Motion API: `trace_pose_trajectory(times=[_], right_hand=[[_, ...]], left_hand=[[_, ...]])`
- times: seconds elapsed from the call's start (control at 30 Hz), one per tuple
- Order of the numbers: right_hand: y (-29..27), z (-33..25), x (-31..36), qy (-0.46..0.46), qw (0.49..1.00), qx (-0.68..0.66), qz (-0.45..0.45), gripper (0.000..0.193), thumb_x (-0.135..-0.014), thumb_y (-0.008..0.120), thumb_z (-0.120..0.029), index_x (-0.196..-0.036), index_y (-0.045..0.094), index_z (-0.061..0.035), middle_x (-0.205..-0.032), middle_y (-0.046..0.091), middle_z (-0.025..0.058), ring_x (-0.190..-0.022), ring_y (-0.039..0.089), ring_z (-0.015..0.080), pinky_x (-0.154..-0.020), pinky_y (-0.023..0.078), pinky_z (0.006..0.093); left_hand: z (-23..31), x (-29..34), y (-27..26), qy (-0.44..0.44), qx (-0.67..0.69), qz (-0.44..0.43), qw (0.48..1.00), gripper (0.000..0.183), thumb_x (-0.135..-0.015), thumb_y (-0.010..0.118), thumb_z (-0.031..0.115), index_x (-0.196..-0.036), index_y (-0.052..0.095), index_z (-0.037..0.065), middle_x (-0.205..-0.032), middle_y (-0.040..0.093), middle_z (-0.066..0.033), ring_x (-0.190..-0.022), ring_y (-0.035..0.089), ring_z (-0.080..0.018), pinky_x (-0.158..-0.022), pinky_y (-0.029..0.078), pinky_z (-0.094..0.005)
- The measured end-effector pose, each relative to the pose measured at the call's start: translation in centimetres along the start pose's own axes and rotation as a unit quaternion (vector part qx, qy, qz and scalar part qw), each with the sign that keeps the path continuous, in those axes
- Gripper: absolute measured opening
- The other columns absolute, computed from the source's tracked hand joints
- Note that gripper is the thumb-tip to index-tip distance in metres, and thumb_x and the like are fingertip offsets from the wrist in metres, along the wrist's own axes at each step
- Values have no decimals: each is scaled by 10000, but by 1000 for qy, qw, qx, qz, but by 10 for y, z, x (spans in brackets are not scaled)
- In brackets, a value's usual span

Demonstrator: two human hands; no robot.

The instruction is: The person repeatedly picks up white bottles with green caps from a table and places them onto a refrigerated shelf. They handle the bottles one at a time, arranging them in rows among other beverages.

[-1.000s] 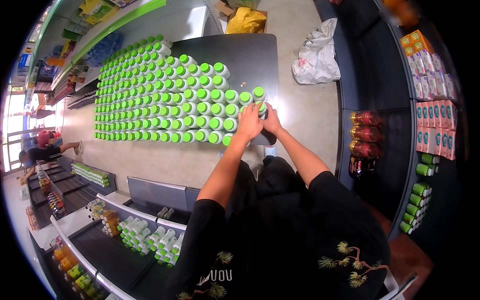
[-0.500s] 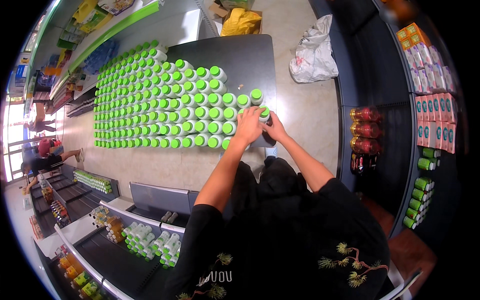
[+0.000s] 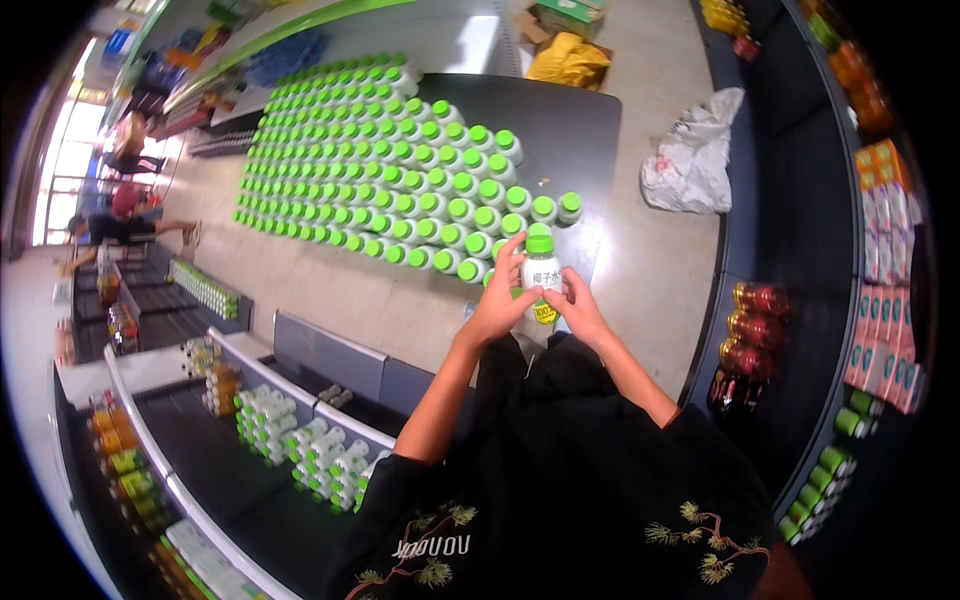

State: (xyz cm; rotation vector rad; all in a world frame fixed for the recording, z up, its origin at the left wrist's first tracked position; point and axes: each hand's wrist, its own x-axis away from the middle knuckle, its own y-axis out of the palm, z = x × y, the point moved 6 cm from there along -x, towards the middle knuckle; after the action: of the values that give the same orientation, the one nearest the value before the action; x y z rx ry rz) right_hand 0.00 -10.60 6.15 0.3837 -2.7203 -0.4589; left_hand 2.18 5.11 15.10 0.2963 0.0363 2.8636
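Across the dark table (image 3: 572,130), green-capped bottles (image 3: 413,180) already stand in rows, with the held bottle (image 3: 541,268) apart, your left hand (image 3: 497,312) and right hand (image 3: 585,318) closed around it.

from the held bottle (image 3: 541,275): bottle rows (image 3: 403,202) on the table (image 3: 570,130) at ten o'clock; plastic sack (image 3: 690,160) on the floor (image 3: 650,270) at two; shelved drink packs (image 3: 755,328) at three; shelved bottles (image 3: 265,420) at eight.

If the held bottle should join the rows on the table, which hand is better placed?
Probably the left hand: it grips the held bottle on the side nearer the bottle rows; the right hand is on the farther side.
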Motion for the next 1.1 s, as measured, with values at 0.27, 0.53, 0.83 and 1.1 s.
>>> trace_pose_trajectory(times=[0.27, 0.53, 0.83, 1.1], right_hand=[[122, -73, 0, -1, 983, 24, -184, 333, -1115, 598, -249, -1341, 520, -17, -1162, 646, 43, -1051, 598, 91, -910, 497, 268], [255, -68, 11, 15, 950, 67, -305, 301, -1107, 600, -267, -1275, 527, -29, -1197, 633, 56, -1104, 586, 104, -965, 494, 304], [389, -14, 41, 46, 848, 199, -488, 369, -1101, 622, -283, -1329, 499, -21, -1223, 627, 70, -1159, 582, 133, -1017, 481, 336], [523, 26, 109, 85, 709, 157, -682, 419, -1103, 607, -276, -1396, 465, -12, -1272, 611, 81, -1202, 561, 146, -1052, 462, 347]], left_hand=[[67, 96, -59, 76, 84, 184, 976, 849, -970, 695, 73, -1685, 238, 65, -1434, 531, -143, -1333, 569, -248, -1120, 456, -395], [92, 216, -126, 156, 23, 331, 930, 824, -973, 689, 84, -1687, 279, 54, -1537, 518, -157, -1357, 570, -261, -1099, 471, -410], [42, 354, -176, 195, 82, 504, 837, 796, -976, 690, 120, -1679, 321, 68, -1504, 545, -137, -1302, 584, -239, -1071, 486, -399], [69, 490, -178, 157, -45, 685, 710, 793, -957, 676, 79, -1665, 324, 20, -1630, 462, -155, -1344, 565, -255, -1091, 482, -395]])
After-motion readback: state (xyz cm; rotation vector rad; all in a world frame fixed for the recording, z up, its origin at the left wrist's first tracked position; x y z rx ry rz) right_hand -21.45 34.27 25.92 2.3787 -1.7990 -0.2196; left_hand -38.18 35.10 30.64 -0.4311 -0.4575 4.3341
